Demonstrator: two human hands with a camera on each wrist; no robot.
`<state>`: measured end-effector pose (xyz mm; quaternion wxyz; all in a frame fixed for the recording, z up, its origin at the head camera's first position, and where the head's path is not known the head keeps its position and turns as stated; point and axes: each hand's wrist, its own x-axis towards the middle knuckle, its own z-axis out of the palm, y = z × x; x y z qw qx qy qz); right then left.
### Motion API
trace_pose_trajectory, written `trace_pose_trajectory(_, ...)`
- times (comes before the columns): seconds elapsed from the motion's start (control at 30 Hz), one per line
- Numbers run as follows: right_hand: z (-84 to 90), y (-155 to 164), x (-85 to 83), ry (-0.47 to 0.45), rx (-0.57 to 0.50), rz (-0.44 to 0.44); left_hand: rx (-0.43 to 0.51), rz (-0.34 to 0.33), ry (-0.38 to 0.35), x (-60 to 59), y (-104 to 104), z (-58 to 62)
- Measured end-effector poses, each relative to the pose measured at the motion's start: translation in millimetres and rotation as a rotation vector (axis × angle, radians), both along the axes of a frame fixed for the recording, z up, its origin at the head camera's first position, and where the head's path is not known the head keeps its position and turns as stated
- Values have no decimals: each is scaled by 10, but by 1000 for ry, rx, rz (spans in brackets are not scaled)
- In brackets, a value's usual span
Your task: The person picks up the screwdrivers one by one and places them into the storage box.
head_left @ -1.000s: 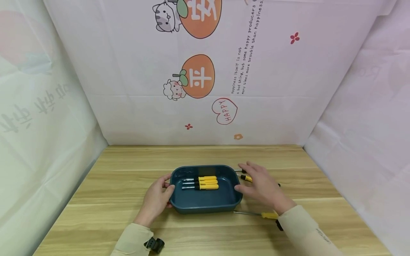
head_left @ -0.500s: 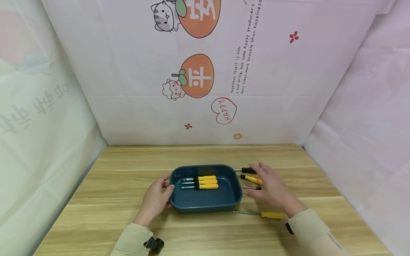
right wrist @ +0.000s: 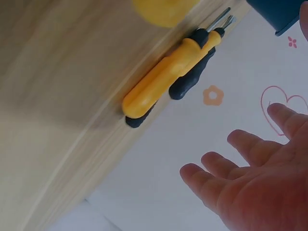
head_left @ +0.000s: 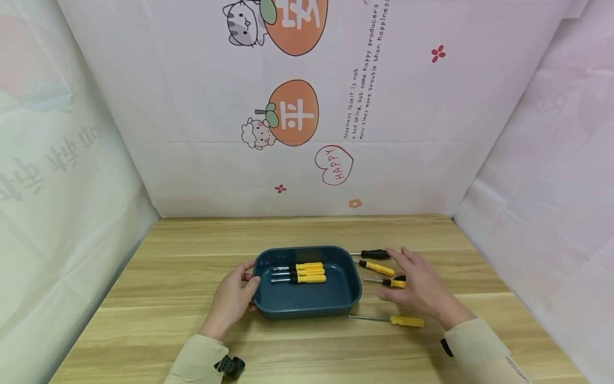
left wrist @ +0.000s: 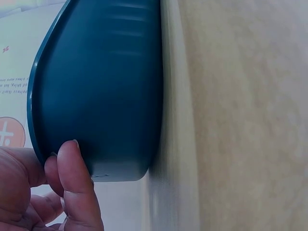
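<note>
A dark blue plastic box sits mid-table, with three yellow-and-black screwdrivers side by side inside it. My left hand grips the box's left end, thumb over the rim and fingers against the outer wall. To the right of the box, my right hand is held above the table with fingers spread and nothing in it. Beneath and beside its fingertips lie a black-handled screwdriver, a yellow-and-black screwdriver and another yellow-and-black screwdriver, partly covered by the hand.
Nearer the front lies a screwdriver with an all-yellow handle, its shaft tip by the box's front right corner. A dark handle end shows beside the right hand. White printed sheets wall the wood-grain table at back and sides.
My right hand has left the box's right rim and moved right over the loose screwdrivers, uncovering more of them. The left hand keeps its grip on the box.
</note>
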<state>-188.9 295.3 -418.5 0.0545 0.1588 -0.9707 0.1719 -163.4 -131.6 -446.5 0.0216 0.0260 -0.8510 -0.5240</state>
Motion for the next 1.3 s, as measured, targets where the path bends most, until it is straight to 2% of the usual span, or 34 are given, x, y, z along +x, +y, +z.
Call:
trace_pose_trajectory(0.63,-140,261,3,17,70,-4,-4,-1,-2,-6,-4,-2)
trace_pose_trajectory(0.83,-219,339,5,17,55,-2,-8,4,3,-11,-5,-6)
trace_pose_trajectory(1.3,-260,368,13,18,74,-8,-9,-2,-2,3,-6,8)
